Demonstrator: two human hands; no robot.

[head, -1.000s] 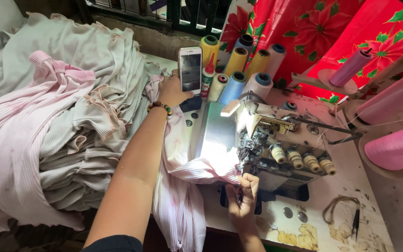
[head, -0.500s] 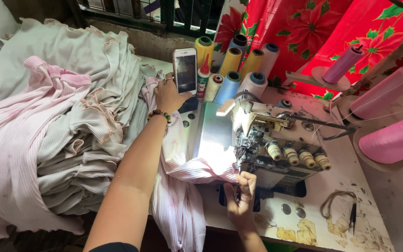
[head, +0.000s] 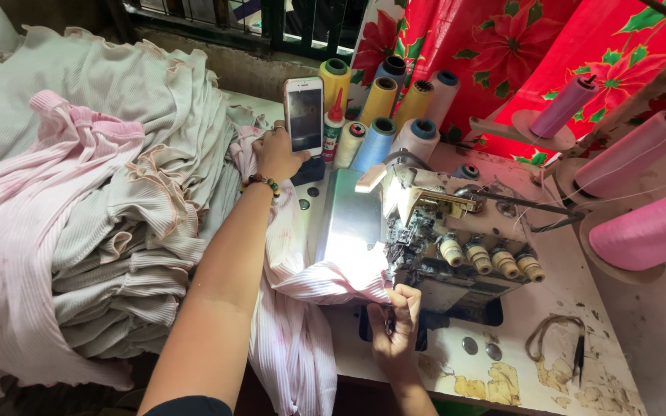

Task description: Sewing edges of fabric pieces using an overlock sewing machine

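**Inspector:** Where did the left hand (head: pixel 277 154) stand?

**Assistant:** It was at the desk's (head: pixel 580 308) far left corner, fingers closed around a white smartphone (head: pixel 304 115). The phone stood upright with its dark screen facing the wearer. A beaded bracelet (head: pixel 261 183) sat on that wrist.

**Inspector:** And the right hand (head: pixel 395 335)?

**Assistant:** It was near the front edge, just below the sewing machine (head: pixel 456 239). The fingers were pinched together on the edge of the pink ribbed fabric (head: pixel 302 323). Whether they also held a small tool, he could not tell.

**Inspector:** How did the fabric lie?

**Assistant:** It ran from the machine's lit plate over the left edge of the desk and hung downward.

**Inspector:** What lay around?

**Assistant:** Thread cones (head: pixel 395 108) in yellow, blue and white were clustered along the far edge, just beside the phone. Large pink spools (head: pixel 641 227) occupied the right side. A heap of pale garments (head: pixel 79 200) lay left of the desk. Small snips (head: pixel 578 358) rested near the front right corner.
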